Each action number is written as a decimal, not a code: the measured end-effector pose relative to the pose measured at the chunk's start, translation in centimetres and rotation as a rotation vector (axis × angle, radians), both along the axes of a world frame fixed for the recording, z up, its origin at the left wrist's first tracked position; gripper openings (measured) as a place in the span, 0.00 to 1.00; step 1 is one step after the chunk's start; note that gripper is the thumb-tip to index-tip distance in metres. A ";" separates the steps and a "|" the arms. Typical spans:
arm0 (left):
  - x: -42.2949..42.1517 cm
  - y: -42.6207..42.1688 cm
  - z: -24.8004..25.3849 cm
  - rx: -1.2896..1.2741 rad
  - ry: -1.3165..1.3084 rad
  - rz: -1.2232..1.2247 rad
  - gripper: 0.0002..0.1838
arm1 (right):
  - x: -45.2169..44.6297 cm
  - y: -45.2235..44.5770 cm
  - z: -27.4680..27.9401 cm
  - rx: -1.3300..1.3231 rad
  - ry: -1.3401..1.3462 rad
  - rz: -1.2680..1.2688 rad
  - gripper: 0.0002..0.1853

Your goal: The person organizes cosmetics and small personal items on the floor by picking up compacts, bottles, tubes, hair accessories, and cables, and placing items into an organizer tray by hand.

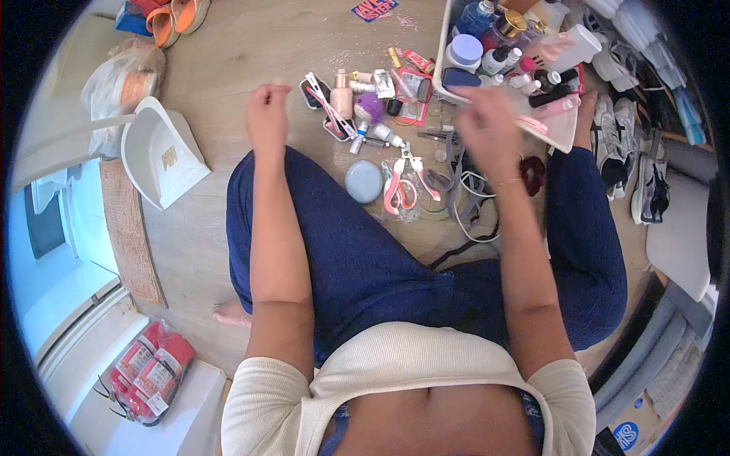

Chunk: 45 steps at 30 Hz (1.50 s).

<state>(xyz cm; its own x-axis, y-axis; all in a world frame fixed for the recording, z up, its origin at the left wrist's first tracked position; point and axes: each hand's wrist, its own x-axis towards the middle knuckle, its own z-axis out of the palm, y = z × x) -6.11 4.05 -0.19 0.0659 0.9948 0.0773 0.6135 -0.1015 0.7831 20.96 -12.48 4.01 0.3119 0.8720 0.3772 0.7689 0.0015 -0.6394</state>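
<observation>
Pale wood-look flooring (190, 243) serves as the worktop, with the small things gathered between the person's spread legs, presumably so both hands can reach them from where they sit. The white bin (563, 138) stands beyond the right thigh, its bottles and tubes packed close together; the jar with a lilac lid (464, 52) is upright, probably to save space. At its near left corner lies a dark blue item (460, 78), and the right hand (487, 125) is just beside it, fingers partly bent and reaching inward. Blur hides whether that hand grips anything. The left hand (268, 114) is raised above the left knee, loosely curled, with nothing showing in it, but I can't see into the palm or tell how tightly it's closed; it looks kept clear of the clutter. Loose on the floor, a round tin (363, 182) lies flat, apart from the purple puff (369, 108), while the pink-handled clippers (403, 182) lie beside it, jaws facing away from the person, which leaves the handles nearer their lap.
</observation>
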 end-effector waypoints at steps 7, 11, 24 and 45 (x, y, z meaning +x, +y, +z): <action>2.3 -0.1 -1.5 -0.139 0.452 -0.066 0.24 | -6.7 3.7 -2.0 -0.182 -0.266 0.209 0.12; 3.3 -0.8 -2.0 -0.205 0.604 -0.133 0.21 | -7.9 9.7 -5.3 -0.299 -0.122 0.186 0.20; 2.5 0.4 -3.0 -0.516 0.508 -0.143 0.20 | -7.6 15.7 -8.9 -0.519 -0.236 0.459 0.27; 4.3 -3.0 1.7 0.091 0.418 -0.524 0.27 | -4.0 8.0 -1.6 -0.297 0.328 0.427 0.11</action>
